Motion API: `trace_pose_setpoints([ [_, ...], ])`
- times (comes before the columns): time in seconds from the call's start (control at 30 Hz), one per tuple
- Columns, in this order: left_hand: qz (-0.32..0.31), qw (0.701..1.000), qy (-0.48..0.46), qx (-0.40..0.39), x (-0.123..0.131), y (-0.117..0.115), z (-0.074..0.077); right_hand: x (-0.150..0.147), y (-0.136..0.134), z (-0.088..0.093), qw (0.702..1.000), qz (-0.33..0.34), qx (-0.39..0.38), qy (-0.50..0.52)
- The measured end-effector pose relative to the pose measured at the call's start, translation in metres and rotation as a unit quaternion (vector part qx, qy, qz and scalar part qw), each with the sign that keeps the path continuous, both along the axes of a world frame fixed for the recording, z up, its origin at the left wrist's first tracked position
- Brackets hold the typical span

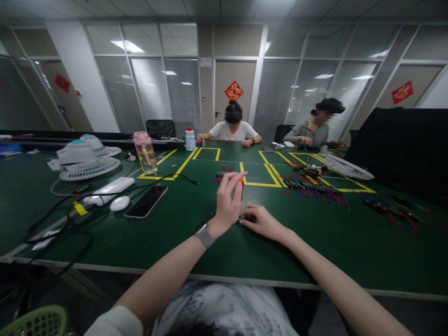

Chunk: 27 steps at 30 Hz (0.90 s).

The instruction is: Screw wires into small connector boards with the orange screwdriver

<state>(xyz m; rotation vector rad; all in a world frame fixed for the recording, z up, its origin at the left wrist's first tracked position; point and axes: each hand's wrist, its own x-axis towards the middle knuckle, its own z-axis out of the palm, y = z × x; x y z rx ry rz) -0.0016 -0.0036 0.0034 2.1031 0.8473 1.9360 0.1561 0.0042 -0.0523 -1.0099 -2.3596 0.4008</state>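
Note:
My left hand [229, 198], with a watch [205, 234] at its wrist, is raised over the table in front of me. Its fingers are closed around an orange object [242, 182], mostly hidden behind them, so its kind does not show. Close beside it, my right hand [261, 220] rests low at the tabletop, thumb and forefinger pinching a small green circuit board [241, 218]. Just beyond my left hand lies a bunch of small boards with red and blue wires [224, 172].
Wired boards [315, 189] lie to the right. On the left are a phone [147, 201], a white case [119, 203], a power strip [110, 190], cables, a drink bottle [145, 153] and fans [89, 168]. A keyboard [350, 168] leans at right. Two people sit across the green table [196, 252].

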Motion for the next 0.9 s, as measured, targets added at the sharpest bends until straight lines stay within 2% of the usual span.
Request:
trace_pose_setpoints([
  [0.27, -0.018, 1.000, -0.009, -0.003, 0.0013, 0.0021, 0.0000, -0.0002, -0.0004, 0.0008, 1.000, 0.000, -0.005, 0.003],
  [0.6, 0.042, 0.999, -0.003, 0.018, 0.0016, -0.0003, 0.0006, 0.0007, -0.0001, 0.0005, 1.000, 0.002, -0.006, 0.000],
  [0.9, -0.016, 1.000, -0.007, -0.002, 0.0010, 0.0018, -0.0003, -0.0003, -0.0004, 0.0009, 1.000, 0.001, 0.003, 0.000],
])
